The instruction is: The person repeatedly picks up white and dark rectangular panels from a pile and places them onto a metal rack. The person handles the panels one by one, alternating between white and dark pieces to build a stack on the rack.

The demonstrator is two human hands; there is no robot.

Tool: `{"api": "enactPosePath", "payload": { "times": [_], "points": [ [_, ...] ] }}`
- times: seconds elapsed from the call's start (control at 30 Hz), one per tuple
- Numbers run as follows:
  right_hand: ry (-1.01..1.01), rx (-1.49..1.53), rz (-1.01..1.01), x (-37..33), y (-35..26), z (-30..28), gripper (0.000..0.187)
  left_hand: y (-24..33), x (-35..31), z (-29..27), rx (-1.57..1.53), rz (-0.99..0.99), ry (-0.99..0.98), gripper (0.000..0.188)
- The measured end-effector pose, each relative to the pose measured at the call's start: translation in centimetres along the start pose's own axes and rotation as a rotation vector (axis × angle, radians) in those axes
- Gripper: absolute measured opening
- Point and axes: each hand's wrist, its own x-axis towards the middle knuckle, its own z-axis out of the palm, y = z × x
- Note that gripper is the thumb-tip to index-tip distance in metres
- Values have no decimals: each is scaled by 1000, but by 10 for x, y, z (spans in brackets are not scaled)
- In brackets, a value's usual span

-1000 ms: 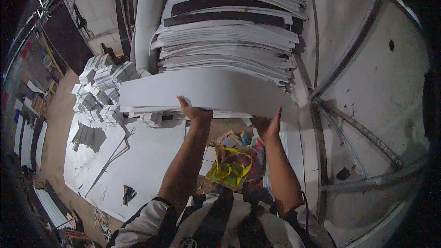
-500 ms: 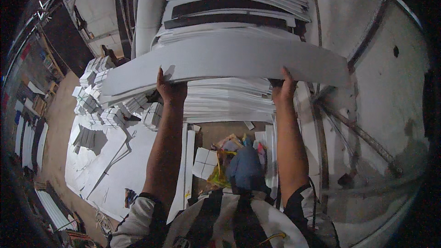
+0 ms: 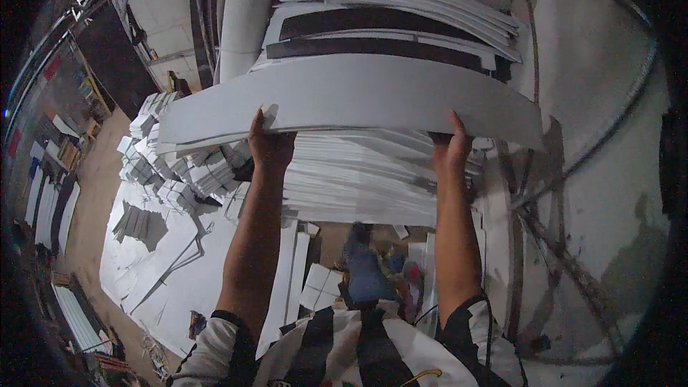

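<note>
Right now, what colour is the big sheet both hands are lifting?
Plain pale grey-white, seen best in the head view: the big sheet.

Dim, bluish light; fisheye bends edges, corners black, slight blur.

No packages, labels, signs or screens can be told apart with certainty. At about nine o'clock, near the dark left rim, small red and blue rectangular patches (image 3: 44, 75) show on a wall; whether they are signs is unclear.
</note>
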Motion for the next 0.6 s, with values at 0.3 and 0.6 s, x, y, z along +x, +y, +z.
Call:
{"api": "enactPosePath", "payload": {
  "times": [0.3,0.6],
  "points": [
    [201,-42,29,201,57,38,56,-82,197,56,-95,-138,126,46],
    [191,-126,-81,311,76,74,56,-125,324,58,243,-1,-80,46]
  ]
}}
